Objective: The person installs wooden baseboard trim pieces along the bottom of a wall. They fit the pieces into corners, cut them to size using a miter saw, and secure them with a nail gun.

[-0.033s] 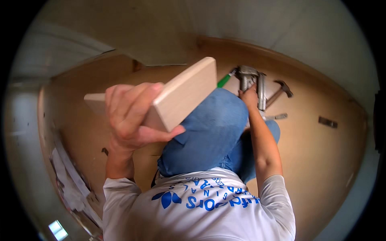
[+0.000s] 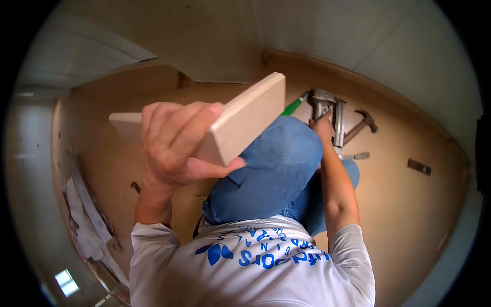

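My left hand [image 2: 171,140] is closed round a pale wooden board [image 2: 250,115], raised in front of my bent left knee. The board's long edge is tilted up toward the right, and part of it is hidden behind my fingers. My right hand [image 2: 322,127] reaches down past the knee, its fingers round a grey metal tool [image 2: 323,98] that looks like a nail gun with a straight rail at its side. The fingers are partly hidden. Beside it lie a claw hammer [image 2: 367,122], a tool with a green handle [image 2: 292,107] and a small flat hand tool [image 2: 357,155].
A dark flat metal piece [image 2: 419,167] lies on the brown floor [image 2: 409,215] at right. Pale strips of material [image 2: 84,220] lie along the left wall. Walls close in at the far side, with a pale panel [image 2: 220,56] standing there.
The whole view has shifted slightly, so floor, tools and hands appear a little farther right. Both hands keep their hold, and the board stays raised in the left.
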The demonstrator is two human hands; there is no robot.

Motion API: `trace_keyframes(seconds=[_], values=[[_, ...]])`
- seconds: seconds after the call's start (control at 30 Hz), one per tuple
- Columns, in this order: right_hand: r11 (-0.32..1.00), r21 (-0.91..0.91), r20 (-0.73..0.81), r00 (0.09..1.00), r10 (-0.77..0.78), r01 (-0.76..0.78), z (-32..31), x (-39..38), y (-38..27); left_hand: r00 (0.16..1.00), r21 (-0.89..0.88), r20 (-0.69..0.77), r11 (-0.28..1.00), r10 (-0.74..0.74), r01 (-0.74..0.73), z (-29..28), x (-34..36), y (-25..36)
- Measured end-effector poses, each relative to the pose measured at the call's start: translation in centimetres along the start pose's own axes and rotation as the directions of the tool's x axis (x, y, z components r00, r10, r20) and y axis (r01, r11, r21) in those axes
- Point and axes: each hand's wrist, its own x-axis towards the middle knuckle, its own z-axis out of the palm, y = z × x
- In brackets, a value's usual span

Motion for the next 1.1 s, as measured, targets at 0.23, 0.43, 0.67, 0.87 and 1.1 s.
trace_keyframes(seconds=[0.23, 0.43, 0.67, 0.87, 1.1], values=[[0.958, 0.285, 0.038, 0.998, -0.049, 0.036, -4.5, 4.1, 2.1, 0.998, 0.17, 0.003, 0.984, 0.059, -0.059, -1.1, -1.0, -0.5], [0.236, 0.97, -0.015, 0.987, -0.161, 0.053, -23.4, -14.4, -0.5, 0.995, 0.16, -0.029, 0.983, 0.1, -0.094, -0.9, -0.7, 0.2], [-0.256, 0.963, -0.165, 0.926, -0.338, 0.078, -32.3, -32.4, 0.6, 0.994, 0.017, -0.092, 0.999, 0.053, -0.051, 0.4, -0.9, 2.3], [-0.636, 0.639, 0.161, 0.883, -0.44, -0.433, -29.9, -37.2, -4.0, 0.996, -0.001, -0.09, 1.0, 0.028, -0.028, 2.7, -3.0, 3.3], [-0.569, 0.613, 0.389, 0.837, -0.386, -0.547, -27.9, -37.8, -8.5, 0.992, 0.021, -0.103, 0.997, 0.07, -0.068, 3.7, -3.5, 4.2]])
